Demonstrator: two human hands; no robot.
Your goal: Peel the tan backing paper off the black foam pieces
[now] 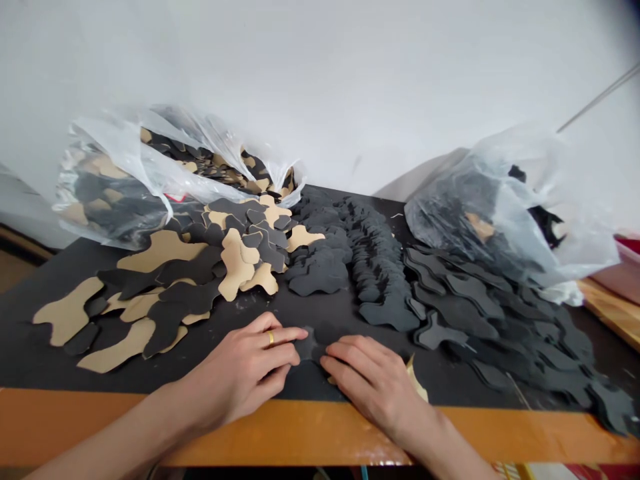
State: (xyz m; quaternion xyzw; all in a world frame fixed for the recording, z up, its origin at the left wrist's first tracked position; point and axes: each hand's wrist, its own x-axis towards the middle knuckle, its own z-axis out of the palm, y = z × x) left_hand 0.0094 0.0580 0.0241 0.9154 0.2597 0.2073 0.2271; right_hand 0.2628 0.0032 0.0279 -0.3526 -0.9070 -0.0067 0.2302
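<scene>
A small black, curvy-edged foam piece [309,348] lies at the front of the dark tabletop between my hands, partly covered by them. My left hand [263,363], wearing a ring, has its fingertips on the piece's left side; its thumb is hidden. From the right, my right hand [373,373] closes its fingers together over the piece's other end. A tan cut piece [416,381] shows partly beside and beneath my right hand. Beyond my fingers stand overlapping rows of black foam pieces [383,267].
Tan and black cut pieces [150,293] spread over the left. An open clear plastic bag [115,180] of such pieces sits behind them. More black foam pieces [465,313] pile up at right, before another plastic bag [500,200]. An orange-brown edge strip [280,433] runs along the front.
</scene>
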